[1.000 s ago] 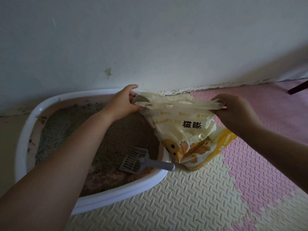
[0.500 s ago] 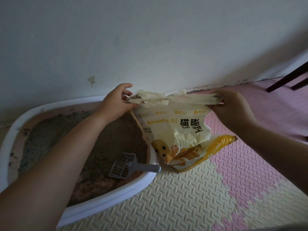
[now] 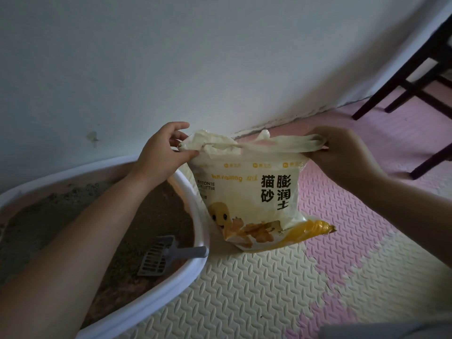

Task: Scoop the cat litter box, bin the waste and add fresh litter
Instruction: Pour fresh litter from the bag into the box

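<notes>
A cream and yellow litter bag (image 3: 254, 199) stands upright on the foam mat just right of the litter box. My left hand (image 3: 161, 152) pinches the bag's top left corner. My right hand (image 3: 342, 155) grips the stretched top right corner. The white litter box (image 3: 193, 192) lies to the left, filled with grey-brown litter (image 3: 151, 216). A grey slotted scoop (image 3: 166, 255) lies in the box with its handle resting on the right rim. My left forearm crosses over the box.
A white wall (image 3: 220, 69) stands close behind the box and bag. Cream and pink foam mats (image 3: 256, 289) cover the floor. Dark chair legs (image 3: 403, 89) stand at the far right by the wall.
The bag went from tilted over the box edge to upright beside it, with its printed front now facing me. Both hands kept hold of its top corners.
</notes>
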